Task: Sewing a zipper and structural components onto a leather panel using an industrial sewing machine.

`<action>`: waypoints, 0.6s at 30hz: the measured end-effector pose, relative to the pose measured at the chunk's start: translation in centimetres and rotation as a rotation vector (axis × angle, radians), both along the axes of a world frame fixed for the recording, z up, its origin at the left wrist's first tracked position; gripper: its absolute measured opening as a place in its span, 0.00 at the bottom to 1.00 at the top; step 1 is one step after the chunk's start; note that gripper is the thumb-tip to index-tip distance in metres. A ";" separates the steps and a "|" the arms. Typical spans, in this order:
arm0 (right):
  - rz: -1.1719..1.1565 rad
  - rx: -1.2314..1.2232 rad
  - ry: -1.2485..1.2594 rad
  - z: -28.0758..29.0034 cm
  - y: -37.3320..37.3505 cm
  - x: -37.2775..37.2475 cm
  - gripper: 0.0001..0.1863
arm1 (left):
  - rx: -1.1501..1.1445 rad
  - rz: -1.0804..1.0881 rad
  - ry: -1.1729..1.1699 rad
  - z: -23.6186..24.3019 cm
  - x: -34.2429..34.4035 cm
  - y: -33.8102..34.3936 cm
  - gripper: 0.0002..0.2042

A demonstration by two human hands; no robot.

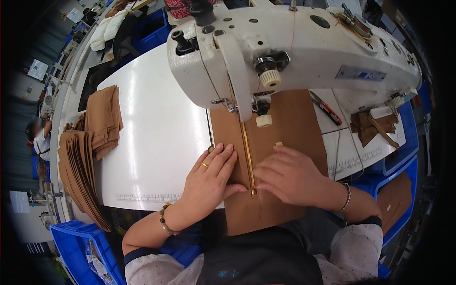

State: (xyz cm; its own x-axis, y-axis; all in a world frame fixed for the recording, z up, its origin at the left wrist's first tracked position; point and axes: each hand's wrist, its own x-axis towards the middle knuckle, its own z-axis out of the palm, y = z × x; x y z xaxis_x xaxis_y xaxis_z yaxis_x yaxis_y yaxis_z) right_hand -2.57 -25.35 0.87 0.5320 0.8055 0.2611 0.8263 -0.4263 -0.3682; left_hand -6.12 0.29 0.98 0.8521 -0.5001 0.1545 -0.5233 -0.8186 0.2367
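Observation:
A brown panel (297, 118) of leather-like material lies on the white sewing table, its far part under the head of a sewing machine (304, 52). Down its length runs a gold-toothed zipper (249, 156), ending near my hands. My left hand (206, 180) rests flat on the panel's left edge, fingers stretched forward and thumb pointing toward the zipper. On the other side, my right hand (297, 180) lies over the panel with fingers loosely bent and slightly apart, its thumb near the zipper's near end. A small pale tab (279, 144) shows just beyond its fingers.
Stacks of brown pieces (78, 166) lie at the table's left. Red-handled snips (327, 109) and brown scraps (373, 126) lie to the right. Blue bins (85, 237) stand lower left and right (403, 166). Far left, another person (42, 140) is at work.

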 end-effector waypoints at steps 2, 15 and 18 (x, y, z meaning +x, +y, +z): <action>-0.054 -0.018 0.014 -0.2 0.5 1.6 0.31 | -0.012 -0.011 -0.045 -0.4 0.2 0.2 0.38; -0.024 -0.101 -0.178 0.6 1.3 3.8 0.42 | -0.154 -0.003 0.021 -0.9 3.6 -0.3 0.48; 0.020 -0.097 -0.193 0.9 1.2 4.6 0.40 | -0.078 -0.023 -0.027 -0.7 3.5 -0.5 0.47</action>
